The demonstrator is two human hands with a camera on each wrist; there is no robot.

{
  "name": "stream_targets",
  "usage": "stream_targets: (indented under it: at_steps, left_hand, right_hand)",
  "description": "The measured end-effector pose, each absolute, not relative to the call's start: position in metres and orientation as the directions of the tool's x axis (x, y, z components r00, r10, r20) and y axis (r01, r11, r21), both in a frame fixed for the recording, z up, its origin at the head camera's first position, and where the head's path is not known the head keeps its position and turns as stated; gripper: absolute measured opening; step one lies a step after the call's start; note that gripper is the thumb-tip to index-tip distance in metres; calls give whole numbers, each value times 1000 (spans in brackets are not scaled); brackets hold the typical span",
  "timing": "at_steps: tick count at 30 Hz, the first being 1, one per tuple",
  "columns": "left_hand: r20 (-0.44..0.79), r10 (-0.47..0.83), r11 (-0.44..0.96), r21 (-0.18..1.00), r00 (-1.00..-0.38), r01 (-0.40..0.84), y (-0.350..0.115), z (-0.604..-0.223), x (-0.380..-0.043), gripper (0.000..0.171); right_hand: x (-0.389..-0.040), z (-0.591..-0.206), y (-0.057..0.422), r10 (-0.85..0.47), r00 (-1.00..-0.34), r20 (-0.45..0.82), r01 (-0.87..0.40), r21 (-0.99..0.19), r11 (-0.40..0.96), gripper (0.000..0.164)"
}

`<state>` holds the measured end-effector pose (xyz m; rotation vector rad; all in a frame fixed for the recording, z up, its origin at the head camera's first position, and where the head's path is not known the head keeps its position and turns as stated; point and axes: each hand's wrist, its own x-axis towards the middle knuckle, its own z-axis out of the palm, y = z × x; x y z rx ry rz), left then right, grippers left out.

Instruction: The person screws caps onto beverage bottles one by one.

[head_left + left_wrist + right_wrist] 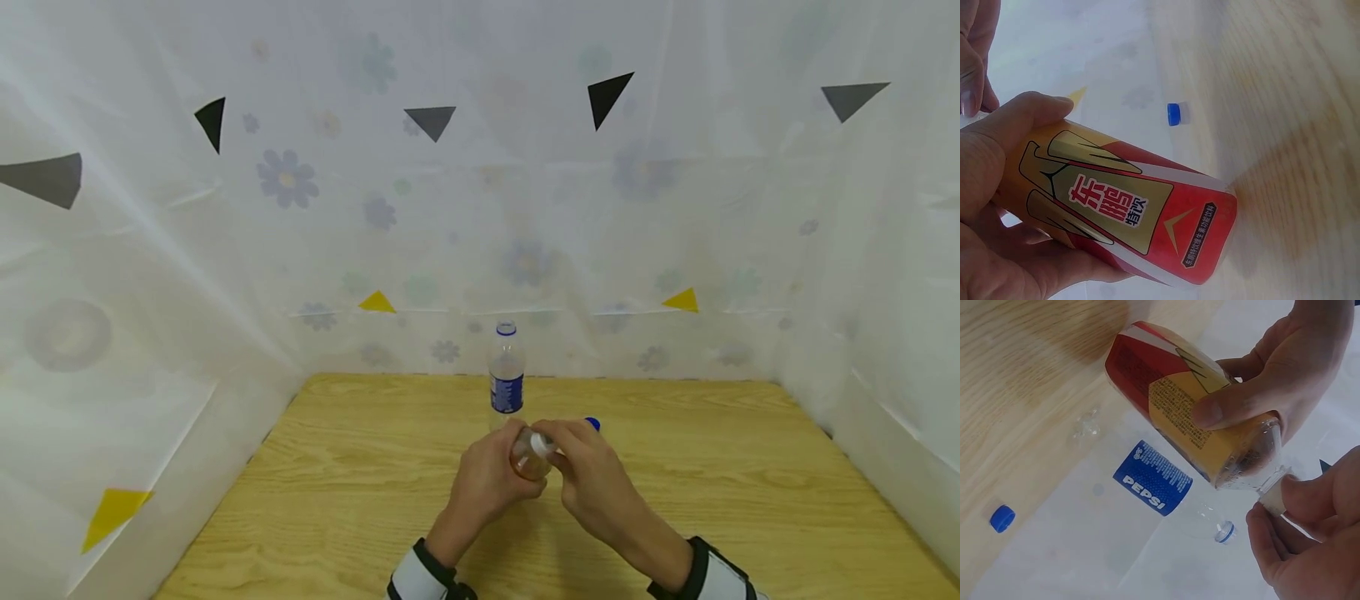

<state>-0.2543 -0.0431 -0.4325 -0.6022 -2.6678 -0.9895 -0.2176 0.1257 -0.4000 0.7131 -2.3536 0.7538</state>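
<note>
My left hand (pixel 492 477) grips a drink bottle (pixel 1116 200) with a red and gold label around its body. In the right wrist view the left thumb lies along the label, and the clear shoulder of the bottle shows above it. My right hand (pixel 596 483) pinches the white cap (pixel 1272 497) at the bottle's neck between thumb and fingers. Behind the hands a clear Pepsi bottle (pixel 507 367) with a blue label stands upright, its mouth uncapped. A loose blue cap (pixel 1002 519) lies on the table near it, partly hidden by the right hand in the head view.
The wooden table (pixel 360 467) is enclosed by white plastic sheeting (pixel 487 208) printed with flowers. Black, grey and yellow triangles (pixel 680 300) are stuck on the sheeting at the back and left.
</note>
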Motion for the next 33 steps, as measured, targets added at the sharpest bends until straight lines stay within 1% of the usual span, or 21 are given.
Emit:
stream_targets:
  at_steps: [12, 19, 24, 33]
  left_hand:
    - [364, 301, 674, 573, -881, 467, -43, -432, -256, 51]
    - [357, 294, 670, 584, -887, 458, -43, -432, -256, 52]
    - [362, 292, 674, 579, -885, 459, -43, -433, -256, 53]
    - [388, 291, 680, 559, -875, 474, -42, -434, -255, 50]
  right_hand:
    - [-222, -402, 125, -297, -699, 651, -614, -332, 716, 44]
    - [-223, -404, 125, -300, -676, 673, -628, -313, 712, 45]
    - [-224, -405, 125, -293, -673, 679, -626, -312, 714, 45]
    - [-225, -407, 125, -261, -652, 711, -621, -304, 723, 40]
